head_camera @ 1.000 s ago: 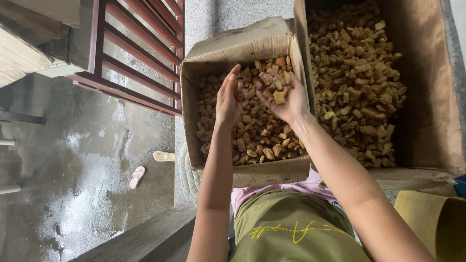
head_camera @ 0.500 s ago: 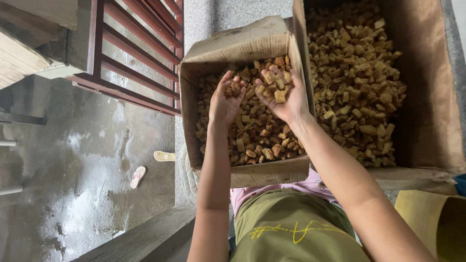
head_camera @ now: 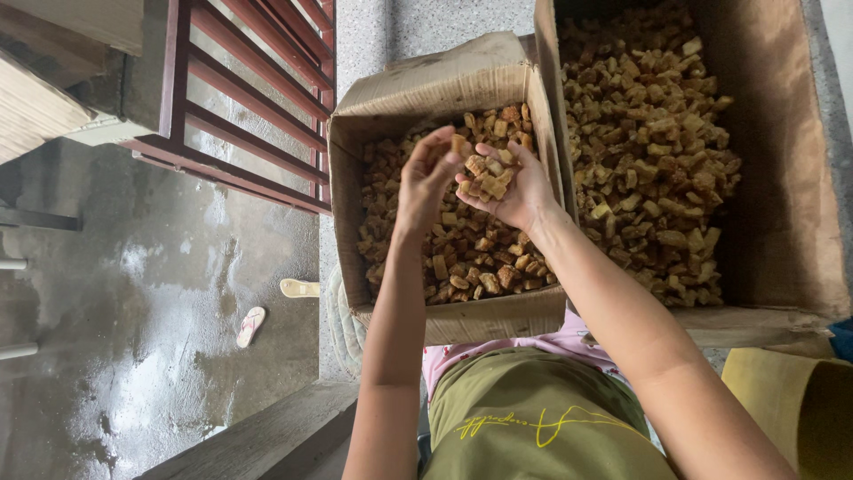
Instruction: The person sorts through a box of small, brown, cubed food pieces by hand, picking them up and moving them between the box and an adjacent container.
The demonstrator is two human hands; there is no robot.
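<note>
Both my hands are raised over a small cardboard box (head_camera: 418, 93) full of small brown and tan chunks (head_camera: 462, 258). My right hand (head_camera: 515, 191) is cupped palm up and holds a heap of these chunks (head_camera: 484, 175). My left hand (head_camera: 425, 178) is beside it, fingers bent toward that heap, fingertips touching a chunk at its top. To the right stands a larger cardboard box (head_camera: 782, 178) filled with the same kind of chunks (head_camera: 649, 151).
A dark red metal railing (head_camera: 240, 89) runs at the upper left, above a wet concrete floor (head_camera: 133, 311) with two sandals (head_camera: 251, 325) on it. A concrete ledge (head_camera: 258, 436) lies at the bottom. A yellow-brown sack (head_camera: 791, 400) sits at the lower right. My green apron (head_camera: 533, 427) fills the bottom centre.
My left hand has turned and closed in on the right palm, now picking at the heap. The right hand has tipped more palm up with the chunks gathered in it.
</note>
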